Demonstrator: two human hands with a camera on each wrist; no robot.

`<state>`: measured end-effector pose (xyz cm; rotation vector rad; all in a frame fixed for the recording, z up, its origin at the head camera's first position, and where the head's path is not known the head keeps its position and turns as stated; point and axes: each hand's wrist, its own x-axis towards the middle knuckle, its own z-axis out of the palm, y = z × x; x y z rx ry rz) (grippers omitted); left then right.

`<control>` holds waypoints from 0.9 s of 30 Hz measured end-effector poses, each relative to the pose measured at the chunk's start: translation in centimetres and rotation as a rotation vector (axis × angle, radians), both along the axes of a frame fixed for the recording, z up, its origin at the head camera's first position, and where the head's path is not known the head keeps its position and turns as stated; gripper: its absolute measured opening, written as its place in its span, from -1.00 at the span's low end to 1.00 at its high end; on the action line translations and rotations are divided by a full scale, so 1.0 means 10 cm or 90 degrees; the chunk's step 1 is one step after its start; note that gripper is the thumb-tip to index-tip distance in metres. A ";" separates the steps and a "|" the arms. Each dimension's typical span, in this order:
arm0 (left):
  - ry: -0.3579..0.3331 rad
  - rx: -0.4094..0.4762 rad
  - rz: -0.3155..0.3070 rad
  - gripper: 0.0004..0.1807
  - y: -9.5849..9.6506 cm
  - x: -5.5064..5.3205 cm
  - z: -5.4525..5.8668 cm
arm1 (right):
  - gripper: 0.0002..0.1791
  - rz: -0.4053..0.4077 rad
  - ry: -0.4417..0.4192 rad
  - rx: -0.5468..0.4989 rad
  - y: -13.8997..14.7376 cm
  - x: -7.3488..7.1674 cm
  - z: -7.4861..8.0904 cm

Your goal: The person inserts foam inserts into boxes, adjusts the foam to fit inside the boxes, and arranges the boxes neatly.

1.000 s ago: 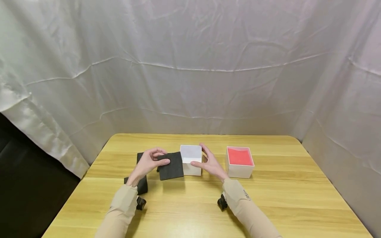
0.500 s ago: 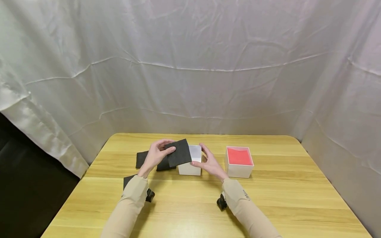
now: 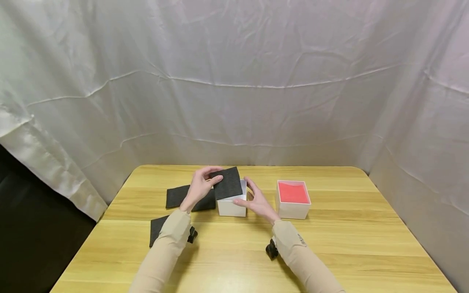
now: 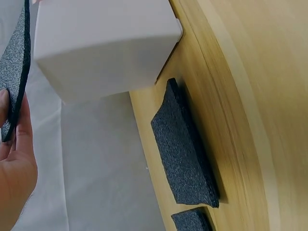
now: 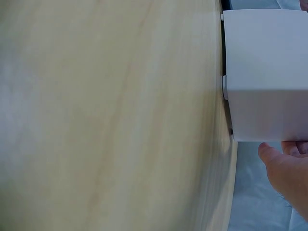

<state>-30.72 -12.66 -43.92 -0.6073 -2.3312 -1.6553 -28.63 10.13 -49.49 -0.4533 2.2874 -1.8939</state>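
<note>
A black foam square (image 3: 228, 184) is pinched between the thumb and fingers of my left hand (image 3: 199, 187). It is tilted above the open top of a white box (image 3: 231, 208), covering much of the opening. In the left wrist view, the foam's edge (image 4: 25, 57) shows it is thin and slightly bent. My right hand (image 3: 257, 202) holds the box by its right side, thumb near the front corner and fingers toward the back. The right wrist view shows the thumb (image 5: 270, 156) close against the box's side wall (image 5: 269, 115). The box's inside is mostly hidden.
Two black foam pieces lie left of the box, one nearer (image 3: 206, 202) and one farther (image 3: 176, 197). Another piece (image 3: 157, 228) lies closer to me, partly under the left sleeve. A second white box (image 3: 293, 211) with a red top surface (image 3: 293, 192) stands to the right.
My left hand has carried the foam square rightward and up, from beside the box to over its opening. The right hand and the box have stayed nearly in place.
</note>
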 end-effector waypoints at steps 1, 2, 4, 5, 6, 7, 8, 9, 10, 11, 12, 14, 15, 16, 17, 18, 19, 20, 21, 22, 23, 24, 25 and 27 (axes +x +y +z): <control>0.004 -0.010 -0.001 -0.70 0.01 0.00 0.00 | 0.11 0.000 0.001 0.001 0.00 0.00 0.00; 0.006 -0.019 -0.001 -0.70 0.03 -0.01 0.00 | 0.11 0.001 0.001 0.001 0.00 0.00 0.00; 0.010 -0.030 -0.005 -0.70 0.05 -0.02 0.00 | 0.12 0.002 0.000 0.001 0.00 0.00 -0.01; 0.013 -0.034 -0.006 -0.70 0.06 -0.03 -0.01 | 0.12 0.003 0.000 0.000 0.00 0.00 -0.01; 0.014 -0.038 -0.007 -0.70 0.06 -0.03 -0.01 | 0.12 0.003 0.000 -0.001 0.00 0.00 -0.01; 0.011 -0.037 -0.009 -0.70 0.07 -0.04 -0.01 | 0.12 0.004 0.000 -0.003 0.00 0.00 -0.01; 0.008 -0.036 -0.013 -0.71 0.08 -0.05 -0.01 | 0.12 0.005 -0.001 -0.004 0.00 0.00 -0.01; 0.006 -0.037 -0.016 -0.71 0.08 -0.06 -0.01 | 0.11 0.005 0.000 -0.006 0.00 0.00 -0.01; 0.003 -0.041 -0.019 -0.71 0.09 -0.06 -0.02 | 0.10 0.007 0.001 -0.007 0.00 0.00 0.00; -0.004 -0.044 -0.024 -0.72 0.09 -0.07 -0.02 | 0.09 0.008 0.003 -0.009 0.00 0.00 0.00; -0.010 -0.049 -0.030 -0.72 0.10 -0.07 -0.01 | 0.07 0.010 0.005 -0.012 0.00 0.00 0.00; -0.021 -0.065 -0.040 -0.73 0.11 -0.08 -0.01 | 0.05 0.011 0.007 -0.019 0.00 0.00 0.01; -0.026 -0.075 -0.043 -0.74 0.12 -0.09 -0.01 | 0.04 0.011 0.008 -0.021 0.00 0.01 0.01; -0.029 -0.086 -0.046 -0.74 0.12 -0.09 -0.01 | 0.04 0.011 0.007 -0.022 0.00 0.00 0.01; -0.030 -0.097 -0.049 -0.74 0.13 -0.10 -0.01 | 0.04 0.009 0.005 -0.022 -0.01 0.01 0.01; -0.027 -0.109 -0.050 -0.74 0.13 -0.10 -0.01 | 0.05 0.007 0.003 -0.021 -0.01 0.01 0.01; -0.027 -0.120 -0.050 -0.74 0.14 -0.10 -0.01 | 0.06 0.004 0.001 -0.018 -0.01 0.01 0.01; -0.025 -0.132 -0.051 -0.74 0.15 -0.11 -0.01 | 0.07 0.003 -0.002 -0.014 -0.01 0.01 0.01; -0.025 -0.143 -0.051 -0.74 0.16 -0.11 -0.01 | 0.08 0.001 -0.003 -0.011 -0.01 0.01 0.00; -0.026 -0.155 -0.052 -0.73 0.16 -0.11 -0.01 | 0.10 -0.001 -0.005 -0.009 0.00 0.01 -0.01; -0.025 -0.168 -0.054 -0.73 0.17 -0.11 -0.01 | 0.10 -0.002 -0.007 -0.007 0.00 0.01 0.00; -0.026 -0.179 -0.056 -0.73 0.18 -0.11 -0.01 | 0.11 -0.002 -0.008 -0.006 0.00 0.01 -0.01; -0.024 -0.191 -0.058 -0.73 0.18 -0.11 -0.01 | 0.11 -0.002 -0.008 -0.005 0.00 0.02 -0.01; -0.015 -0.214 -0.062 -0.73 0.19 -0.12 -0.02 | 0.12 -0.002 -0.009 -0.002 0.00 0.01 -0.01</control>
